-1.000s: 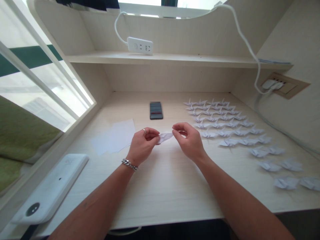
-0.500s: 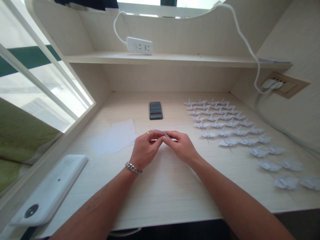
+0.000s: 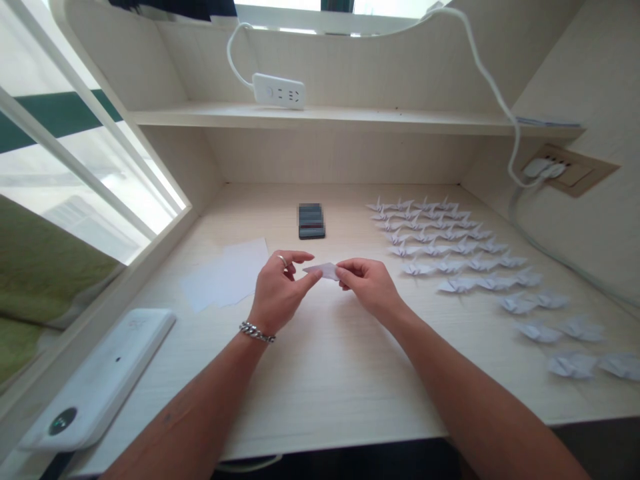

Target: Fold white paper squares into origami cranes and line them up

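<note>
At left, loose flat white paper sheets lie on the pale wood-grain counter, apart from the fold. Beside them, the left hand has its grip parted: the thumb appears to touch the small, pointed, folded white paper piece, the index finger lifted away. That piece sits between both hands; lining up its edges before pressing should give the crispest crease. The right hand keeps it steady, its grip pinched on the right end. Farther right stand rows of folded white paper birds.
</note>
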Available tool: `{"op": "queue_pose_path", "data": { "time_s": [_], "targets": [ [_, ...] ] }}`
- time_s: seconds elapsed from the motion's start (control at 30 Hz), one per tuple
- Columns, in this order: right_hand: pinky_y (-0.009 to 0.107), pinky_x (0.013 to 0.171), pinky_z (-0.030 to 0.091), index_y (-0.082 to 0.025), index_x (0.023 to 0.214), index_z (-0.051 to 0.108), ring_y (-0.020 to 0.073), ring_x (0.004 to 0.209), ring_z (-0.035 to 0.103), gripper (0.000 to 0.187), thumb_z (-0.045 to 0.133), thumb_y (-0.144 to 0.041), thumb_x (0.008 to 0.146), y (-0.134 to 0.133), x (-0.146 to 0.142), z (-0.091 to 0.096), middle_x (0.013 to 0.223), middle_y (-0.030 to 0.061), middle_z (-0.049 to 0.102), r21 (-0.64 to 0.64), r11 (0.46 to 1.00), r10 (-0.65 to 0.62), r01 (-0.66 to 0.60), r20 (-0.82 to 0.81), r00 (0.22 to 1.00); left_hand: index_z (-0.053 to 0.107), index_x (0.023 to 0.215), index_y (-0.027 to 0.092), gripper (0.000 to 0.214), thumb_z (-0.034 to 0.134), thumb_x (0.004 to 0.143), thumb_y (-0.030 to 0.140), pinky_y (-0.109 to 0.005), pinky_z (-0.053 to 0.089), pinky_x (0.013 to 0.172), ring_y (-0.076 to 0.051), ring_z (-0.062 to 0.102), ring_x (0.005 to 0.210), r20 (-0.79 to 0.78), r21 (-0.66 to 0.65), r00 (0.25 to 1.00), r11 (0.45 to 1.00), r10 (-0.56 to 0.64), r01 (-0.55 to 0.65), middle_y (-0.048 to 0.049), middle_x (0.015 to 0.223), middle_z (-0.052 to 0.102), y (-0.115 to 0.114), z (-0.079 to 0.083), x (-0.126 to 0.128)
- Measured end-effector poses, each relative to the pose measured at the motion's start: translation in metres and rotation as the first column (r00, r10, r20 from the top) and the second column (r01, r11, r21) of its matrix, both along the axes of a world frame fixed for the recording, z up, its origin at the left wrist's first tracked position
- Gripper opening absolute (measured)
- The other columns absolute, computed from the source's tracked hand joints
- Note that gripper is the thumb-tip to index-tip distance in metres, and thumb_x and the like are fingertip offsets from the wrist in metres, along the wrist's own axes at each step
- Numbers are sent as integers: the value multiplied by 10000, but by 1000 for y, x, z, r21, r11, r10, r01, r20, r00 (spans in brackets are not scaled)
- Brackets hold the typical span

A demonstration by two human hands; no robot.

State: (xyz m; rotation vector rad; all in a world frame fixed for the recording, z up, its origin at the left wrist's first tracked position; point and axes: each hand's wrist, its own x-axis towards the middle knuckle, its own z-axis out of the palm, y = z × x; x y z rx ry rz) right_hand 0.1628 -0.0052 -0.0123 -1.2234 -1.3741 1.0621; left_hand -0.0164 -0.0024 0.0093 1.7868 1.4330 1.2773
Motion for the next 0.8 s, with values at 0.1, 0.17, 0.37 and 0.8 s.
{"op": "queue_pose_path", "data": {
  "time_s": [0.1, 0.17, 0.37, 0.8],
  "targets": [
    [274, 593, 463, -144, 833, 727, 145, 602, 579, 204, 632, -316, 780, -2, 0, 2, 631, 18, 650, -2, 999, 48, -48, 33, 998, 712, 962, 162, 287, 713, 740, 345, -294, 545, 702, -184, 670, 804, 89, -103, 983, 980, -162, 171, -82, 948, 726, 1, -1, 0],
    [272, 589, 463, -148, 827, 727, 145, 605, 579, 199, 631, -316, 782, -3, 0, 4, 643, 21, 658, 11, 998, 60, -60, 53, 997, 719, 918, 148, 239, 696, 757, 323, -290, 548, 706, -181, 680, 770, 153, -167, 960, 951, -236, 261, -76, 877, 742, 2, -2, 2],
    [269, 626, 491, -162, 849, 729, 148, 666, 612, 167, 656, -289, 767, -7, -1, 8, 758, 41, 705, 68, 994, 83, -88, 69, 994, 720, 824, 137, 180, 717, 731, 291, -264, 538, 656, -159, 666, 683, 232, -225, 931, 916, -282, 333, -63, 760, 734, 0, -1, 5],
    [278, 563, 532, -150, 731, 711, 133, 565, 619, 137, 754, -247, 644, -11, -4, 15, 603, 4, 666, -57, 989, 121, -138, -228, 966, 709, 725, 132, 72, 714, 666, 172, -236, 497, 579, -120, 601, 572, 341, -264, 899, 890, -275, 372, -17, 610, 671, -4, 10, 6]
  ]
}}
